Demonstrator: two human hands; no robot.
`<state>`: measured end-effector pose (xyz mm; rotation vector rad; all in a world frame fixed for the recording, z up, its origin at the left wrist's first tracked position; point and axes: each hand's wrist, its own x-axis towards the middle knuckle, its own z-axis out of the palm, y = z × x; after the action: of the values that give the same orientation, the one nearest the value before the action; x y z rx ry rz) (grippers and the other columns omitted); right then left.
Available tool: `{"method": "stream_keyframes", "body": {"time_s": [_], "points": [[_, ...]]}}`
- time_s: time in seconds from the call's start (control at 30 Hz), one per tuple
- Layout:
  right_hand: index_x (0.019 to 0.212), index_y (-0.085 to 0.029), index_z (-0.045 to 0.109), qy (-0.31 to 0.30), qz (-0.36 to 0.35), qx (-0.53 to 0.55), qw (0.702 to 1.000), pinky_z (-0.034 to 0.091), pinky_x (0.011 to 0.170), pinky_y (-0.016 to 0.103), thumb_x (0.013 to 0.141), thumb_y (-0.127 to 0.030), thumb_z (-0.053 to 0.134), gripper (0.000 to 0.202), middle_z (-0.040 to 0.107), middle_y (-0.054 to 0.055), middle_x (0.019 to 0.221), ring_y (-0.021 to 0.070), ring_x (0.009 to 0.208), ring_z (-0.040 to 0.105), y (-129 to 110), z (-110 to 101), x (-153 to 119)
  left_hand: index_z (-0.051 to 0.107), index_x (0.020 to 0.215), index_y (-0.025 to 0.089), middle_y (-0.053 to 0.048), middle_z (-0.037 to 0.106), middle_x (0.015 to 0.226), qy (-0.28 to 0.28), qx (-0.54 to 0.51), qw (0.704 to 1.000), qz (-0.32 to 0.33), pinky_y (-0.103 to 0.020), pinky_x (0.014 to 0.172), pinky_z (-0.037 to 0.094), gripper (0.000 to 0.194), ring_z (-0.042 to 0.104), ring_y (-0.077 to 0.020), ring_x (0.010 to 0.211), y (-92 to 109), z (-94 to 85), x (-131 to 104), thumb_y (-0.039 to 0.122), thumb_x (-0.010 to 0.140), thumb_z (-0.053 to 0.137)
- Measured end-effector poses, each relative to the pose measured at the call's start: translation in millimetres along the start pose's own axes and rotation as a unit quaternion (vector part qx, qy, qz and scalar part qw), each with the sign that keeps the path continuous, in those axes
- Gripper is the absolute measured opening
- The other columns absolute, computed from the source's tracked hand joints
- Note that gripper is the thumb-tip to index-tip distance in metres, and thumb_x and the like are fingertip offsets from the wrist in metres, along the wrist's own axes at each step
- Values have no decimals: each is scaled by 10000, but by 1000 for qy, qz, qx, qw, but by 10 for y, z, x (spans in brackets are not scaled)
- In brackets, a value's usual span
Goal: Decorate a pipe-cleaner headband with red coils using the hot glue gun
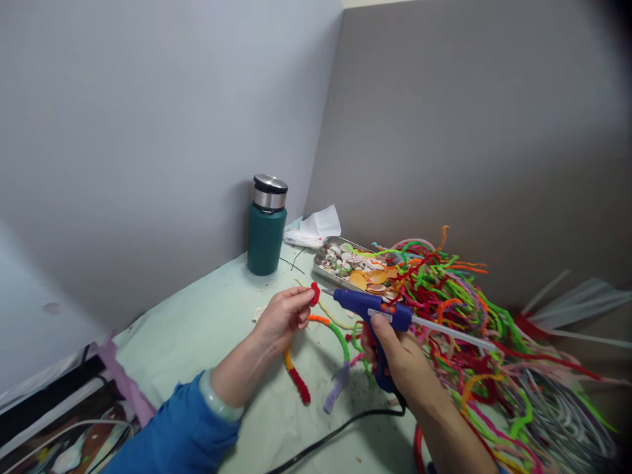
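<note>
Between the thumb and fingers of my left hand (pixel 285 315) is a small red fuzzy piece (pixel 315 294), apparently bent pipe cleaner. My right hand (pixel 399 352) is wrapped around the handle of a blue glue gun (pixel 368 304). Its metal nozzle points left and comes close to the red piece; whether they touch I cannot tell. A white glue stick (pixel 451 331) juts from the gun's back. Below my left hand, a multicoloured pipe cleaner arch (pixel 340 339) lies on the table, partly hidden by the hand.
A green flask (pixel 266 227) stands by the wall. A metal tray (pixel 326 271) of shells sits behind the gun, next to a large tangle of pipe cleaners (pixel 459 296). White plastic (pixel 316 227) lies in the corner. The gun's black cord (pixel 340 428) crosses the covered table (pixel 197 329).
</note>
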<state>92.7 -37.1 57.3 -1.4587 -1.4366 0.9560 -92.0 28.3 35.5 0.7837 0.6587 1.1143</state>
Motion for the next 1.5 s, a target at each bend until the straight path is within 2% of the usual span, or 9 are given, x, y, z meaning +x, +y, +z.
{"method": "stream_keyframes", "body": {"time_s": [0.17, 0.4, 0.53, 0.63, 0.73, 0.83, 1.03, 1.2, 1.5], "points": [[622, -168, 550, -17, 10, 17, 1000, 362, 442, 208, 830, -621, 389, 523, 538, 15, 550, 108, 480, 466, -19, -17, -10, 600, 700, 133, 42, 422, 532, -1, 0, 1000, -1, -195, 421, 199, 203, 322, -39, 447, -2, -3, 1, 292, 664, 720], [804, -166, 621, -54, -16, 77, 995, 403, 505, 212, 838, -570, 435, 446, 627, 49, 731, 127, 602, 539, 5, -13, -9, 599, 693, 130, 45, 418, 522, 6, -1, 1000, 1, -195, 411, 203, 214, 320, -38, 436, -7, 2, 5, 296, 650, 726], [916, -177, 638, -37, 35, 107, 993, 415, 506, 207, 811, -577, 483, 442, 655, 74, 882, 173, 746, 611, 12, -15, -5, 598, 684, 132, 43, 420, 522, 7, 0, 1000, 2, -195, 415, 206, 199, 327, -38, 438, 1, 3, 3, 285, 656, 721], [983, -185, 638, -38, 65, 145, 987, 455, 573, 227, 783, -573, 533, 449, 658, 81, 950, 183, 774, 637, 1, -7, -2, 600, 681, 134, 43, 421, 519, 3, 2, 1000, 2, -202, 417, 200, 190, 326, -38, 435, 4, 3, 5, 282, 663, 718], [960, -184, 639, -55, 65, 204, 975, 473, 658, 251, 787, -544, 553, 409, 663, 75, 939, 167, 761, 638, 2, 10, 2, 600, 680, 135, 43, 420, 519, 2, 1, 1000, 2, -208, 419, 195, 186, 321, -40, 433, 1, 4, 5, 281, 670, 716], [939, -181, 628, -74, 73, 228, 968, 465, 640, 241, 807, -526, 540, 380, 666, 71, 914, 153, 733, 629, 8, 21, 6, 597, 672, 136, 44, 417, 517, 0, -1, 1000, 4, -213, 420, 192, 183, 317, -40, 430, -4, 7, 2, 277, 673, 714], [862, -162, 627, -54, 60, 164, 983, 432, 538, 221, 813, -599, 464, 469, 662, 73, 834, 145, 661, 604, 16, 5, 9, 600, 696, 139, 45, 420, 515, 5, -6, 1000, 4, -211, 422, 190, 181, 319, -43, 434, -21, -14, 13, 279, 674, 712], [900, -169, 633, -25, 57, 115, 991, 372, 488, 192, 807, -591, 485, 457, 654, 59, 812, 140, 690, 587, 49, -3, 2, 587, 691, 133, 43, 415, 529, 3, -3, 1000, 0, -199, 419, 200, 192, 311, -39, 439, -27, -25, 18, 277, 675, 713], [897, -170, 625, -37, 71, 175, 981, 369, 499, 194, 800, -572, 516, 428, 649, 56, 845, 146, 715, 594, 4, 17, 19, 570, 683, 130, 48, 408, 540, -4, 2, 1000, 0, -190, 412, 207, 198, 310, -36, 439, -8, -5, 7, 276, 688, 703]]}}
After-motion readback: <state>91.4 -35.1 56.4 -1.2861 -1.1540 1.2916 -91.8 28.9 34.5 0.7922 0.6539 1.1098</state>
